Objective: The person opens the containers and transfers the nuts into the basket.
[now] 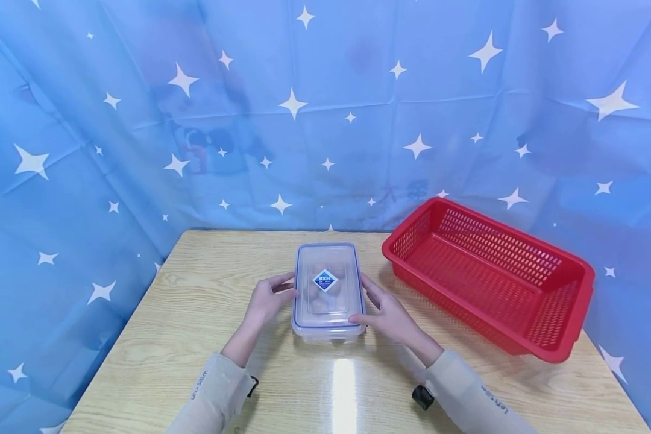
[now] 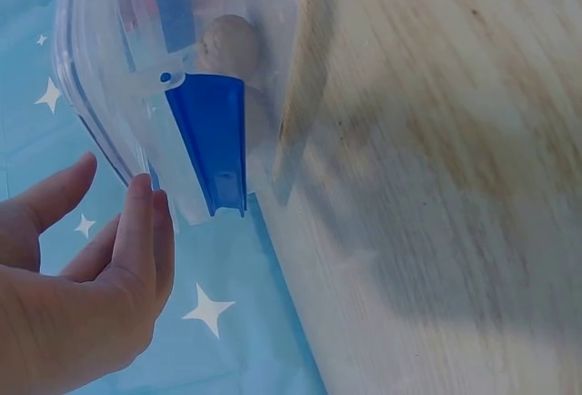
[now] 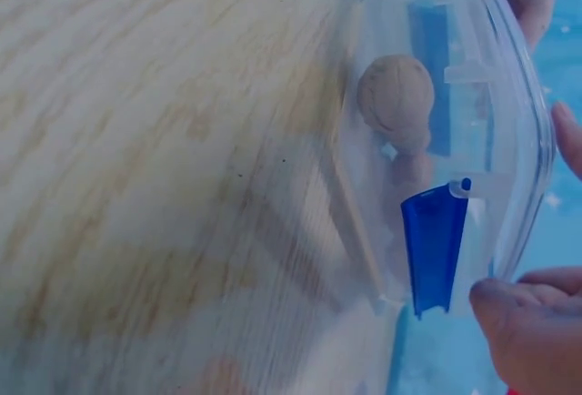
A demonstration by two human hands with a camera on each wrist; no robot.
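A clear plastic food box (image 1: 328,333) stands on the table, its blue-edged lid (image 1: 331,304) on top bearing a blue and white label. Blue clip flaps (image 2: 214,140) on its sides stand unfastened. Inside lie several tan, wrinkled balls (image 3: 396,95) that look like walnuts. My left hand (image 1: 267,298) is at the box's left side, fingertips right at the lid's edge, thumb and fingers apart. On the opposite side, my right hand (image 1: 393,316) has its thumb on the lid's near right corner and spread fingers along the right edge.
A red perforated plastic basket (image 1: 474,292) stands on the right of the wooden table (image 1: 195,313), close to the right forearm. A blue curtain (image 1: 325,132) with white stars hangs behind the table's back edge. Grey sleeves (image 1: 214,392) cover both forearms.
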